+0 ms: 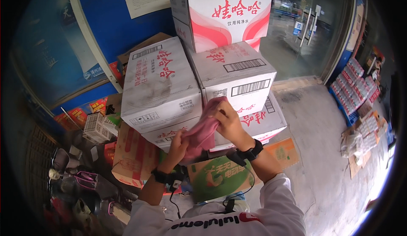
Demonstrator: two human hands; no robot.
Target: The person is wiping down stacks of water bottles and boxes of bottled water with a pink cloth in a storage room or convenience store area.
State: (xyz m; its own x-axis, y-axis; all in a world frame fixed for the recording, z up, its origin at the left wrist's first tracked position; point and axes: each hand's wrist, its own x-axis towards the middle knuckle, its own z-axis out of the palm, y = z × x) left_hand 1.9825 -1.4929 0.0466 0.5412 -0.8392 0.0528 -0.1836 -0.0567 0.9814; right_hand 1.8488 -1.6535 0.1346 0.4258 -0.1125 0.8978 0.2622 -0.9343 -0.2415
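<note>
Between my two hands hangs a pink cloth, partly folded and bunched. My left hand pinches its lower left side. Higher up and to the right, my right hand grips the cloth's top end. Behind it stands a stack of white cartons with red print. The large left carton has dark smudges on its top. Beside it is the middle carton, and another carton sits on top at the back. The cloth overlaps the cartons' front faces; whether it touches them I cannot tell.
A brown carton stands at the lower left, near a white plastic basket. Flattened cardboard with a green print lies before me. Shrink-wrapped bottle packs are piled at far right. Behind the stack is a glass door.
</note>
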